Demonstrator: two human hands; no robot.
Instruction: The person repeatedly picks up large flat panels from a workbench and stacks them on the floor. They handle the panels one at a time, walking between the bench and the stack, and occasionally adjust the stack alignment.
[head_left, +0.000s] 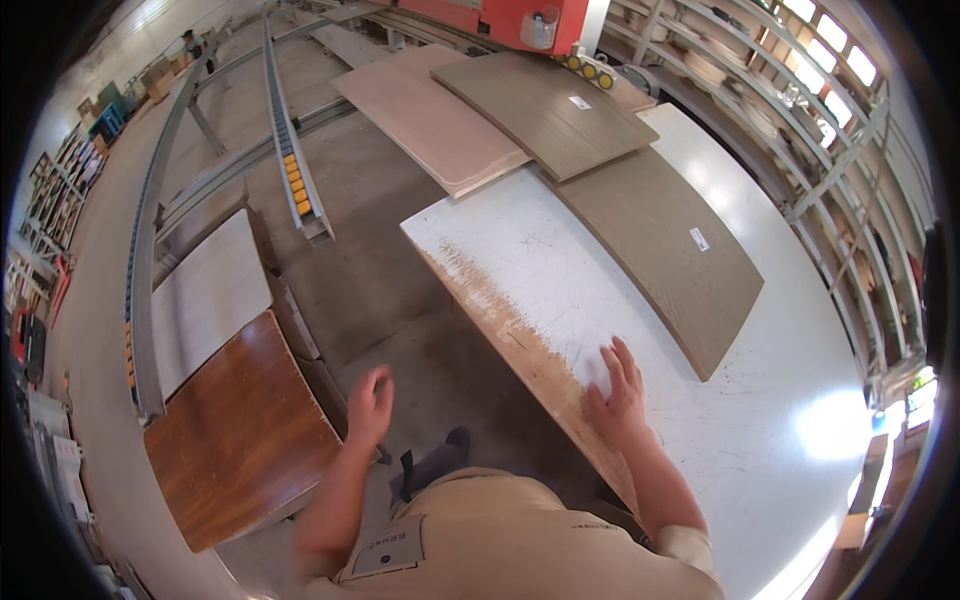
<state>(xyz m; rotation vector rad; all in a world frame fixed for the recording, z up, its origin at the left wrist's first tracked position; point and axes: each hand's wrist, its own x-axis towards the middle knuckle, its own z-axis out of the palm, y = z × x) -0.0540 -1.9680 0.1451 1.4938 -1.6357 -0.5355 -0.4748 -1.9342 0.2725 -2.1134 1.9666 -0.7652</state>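
Note:
My right hand (621,398) is over the worn near-left edge of a white-topped table (520,235). Its fingers are spread and hold nothing; I cannot tell whether they touch the top. My left hand (371,405) hangs in the air left of the table, empty, with fingers loosely bent and apart from the thumb. Beyond my right hand lies a grey-brown board (660,255) with a small white label. Farther away, a second grey-brown board (550,105) partly covers a pinkish board (435,120); it too bears a label.
To my left stand a brown wood-grained panel surface (245,430) and a whitish one (215,300). Roller rails (285,130) with yellow rollers run away from me. A red machine (535,25) stands at the far end of the boards. Metal racks (800,130) line the right side.

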